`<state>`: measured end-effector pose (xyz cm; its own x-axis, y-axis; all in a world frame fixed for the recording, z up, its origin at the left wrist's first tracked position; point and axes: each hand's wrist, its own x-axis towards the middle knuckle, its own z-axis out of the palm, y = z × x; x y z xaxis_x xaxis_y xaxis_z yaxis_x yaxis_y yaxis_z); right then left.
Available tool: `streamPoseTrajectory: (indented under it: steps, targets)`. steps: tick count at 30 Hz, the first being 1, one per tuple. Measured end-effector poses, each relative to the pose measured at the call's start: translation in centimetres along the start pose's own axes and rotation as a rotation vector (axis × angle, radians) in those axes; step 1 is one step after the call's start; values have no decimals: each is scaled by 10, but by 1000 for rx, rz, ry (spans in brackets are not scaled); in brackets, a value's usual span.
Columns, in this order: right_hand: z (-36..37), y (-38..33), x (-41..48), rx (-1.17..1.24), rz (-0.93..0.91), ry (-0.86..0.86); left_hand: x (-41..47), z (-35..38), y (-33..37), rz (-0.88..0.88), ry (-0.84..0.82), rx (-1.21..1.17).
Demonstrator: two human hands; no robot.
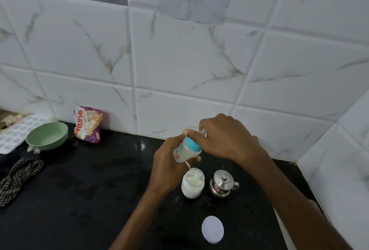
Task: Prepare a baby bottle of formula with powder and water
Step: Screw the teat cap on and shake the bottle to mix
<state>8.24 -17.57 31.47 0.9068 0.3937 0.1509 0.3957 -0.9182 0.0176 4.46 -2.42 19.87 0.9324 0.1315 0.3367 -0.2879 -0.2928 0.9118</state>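
Milky plastic bottle tilted in left hand; right-hand fingers pinch its top.

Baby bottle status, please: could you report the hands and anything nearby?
Left hand grips the baby bottle, tilted, milky inside. Right hand on its top end. Open powder jar and steel pot stand just below.
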Motion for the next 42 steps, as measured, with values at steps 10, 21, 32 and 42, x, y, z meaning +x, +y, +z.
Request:
streamPoseTrajectory:
  steps: [10,21,32,42]
  targets:
    - [-10,22,1,376,-333,-204,15,-24,-2,-88,-227,-7]
    - [17,-2,-1,231,53,84,-1,0,4,89,67,88]
    - [-13,21,1,421,-311,-216,22,-25,2,-54,-250,23]
    - [8,5,-2,435,-145,-68,6,-6,0,104,-6,115]
